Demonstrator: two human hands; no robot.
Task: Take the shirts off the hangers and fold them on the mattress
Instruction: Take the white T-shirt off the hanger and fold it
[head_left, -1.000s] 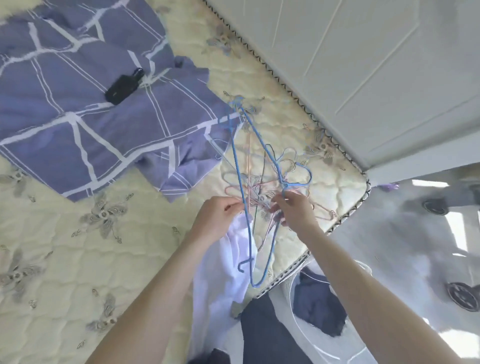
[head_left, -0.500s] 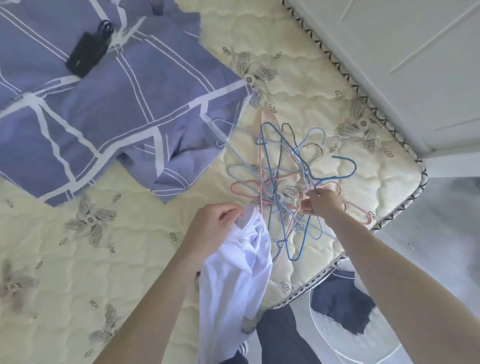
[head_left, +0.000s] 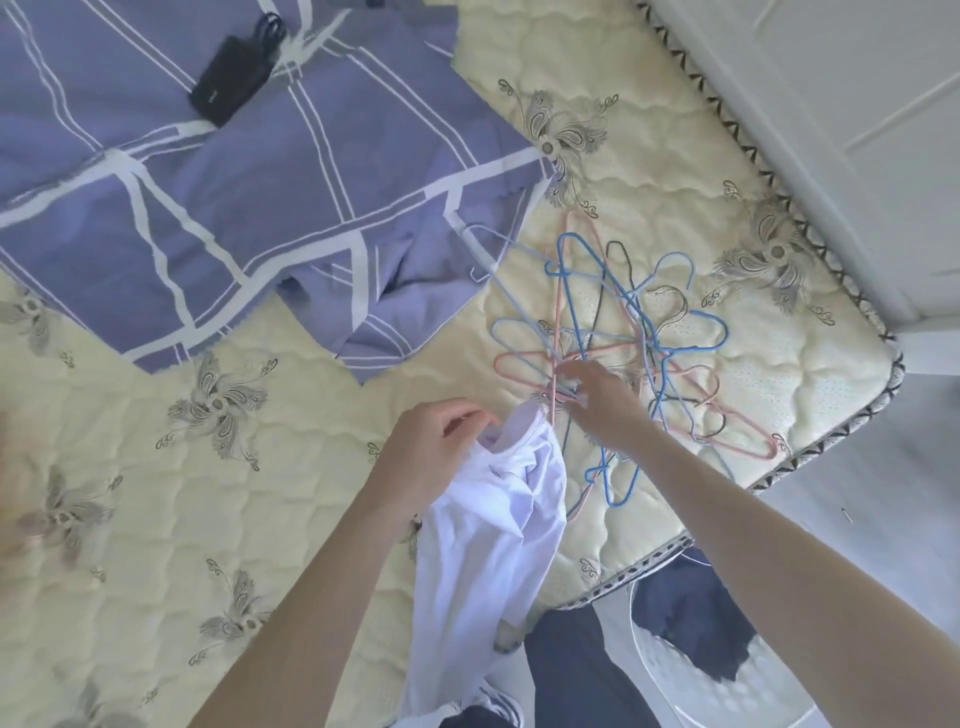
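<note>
A white shirt (head_left: 483, 545) hangs from my hands over the near edge of the cream quilted mattress (head_left: 156, 519). My left hand (head_left: 441, 447) grips its neckline. My right hand (head_left: 597, 405) sits just right of it, fingertips pinching the neckline's other side, low over the hangers. A tangled pile of several blue, pink and dark wire hangers (head_left: 649, 332) lies on the mattress corner, with nothing hanging on them.
A purple sheet with white lines (head_left: 260, 182) covers the far left of the mattress, with a black device and cord (head_left: 234, 83) on it. A white wardrobe (head_left: 831, 104) stands along the right. On the floor, a white basket (head_left: 727, 691) holds a dark garment (head_left: 691, 608).
My right hand laid the blue hanger on the pile, let go and moved left to the shirt's neckline. My left hand kept its hold on the shirt.
</note>
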